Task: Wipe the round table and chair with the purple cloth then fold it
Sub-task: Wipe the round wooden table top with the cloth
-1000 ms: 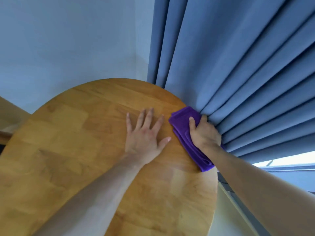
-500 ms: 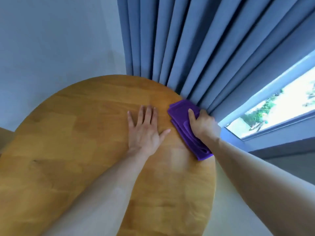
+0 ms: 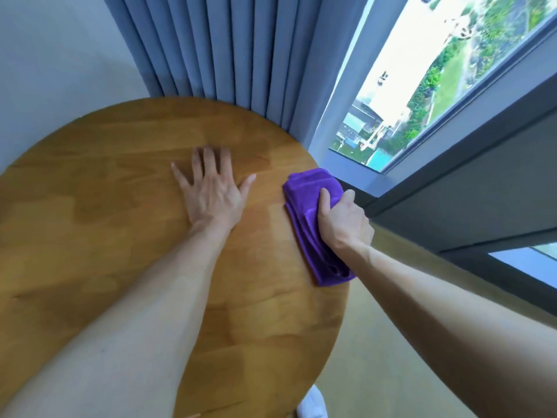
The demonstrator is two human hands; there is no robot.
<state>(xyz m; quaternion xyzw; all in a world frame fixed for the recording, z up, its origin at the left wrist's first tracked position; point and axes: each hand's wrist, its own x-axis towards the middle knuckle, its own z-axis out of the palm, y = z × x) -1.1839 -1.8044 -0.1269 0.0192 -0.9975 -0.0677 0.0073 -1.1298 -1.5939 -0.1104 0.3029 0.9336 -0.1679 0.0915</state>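
The left hand [image 3: 212, 191] lay flat on the desk [image 3: 120, 182], fingers spread, gripping nothing. Right of it, the cloth [image 3: 307, 218] sat folded at the desk's right edge, its long axis running along that rim. The right hand [image 3: 343, 218] clamped it from above.

Both forearms bare to the frame edge; no sleeves, rings or watch visible. One white shoe [image 3: 312, 402] at bottom edge.
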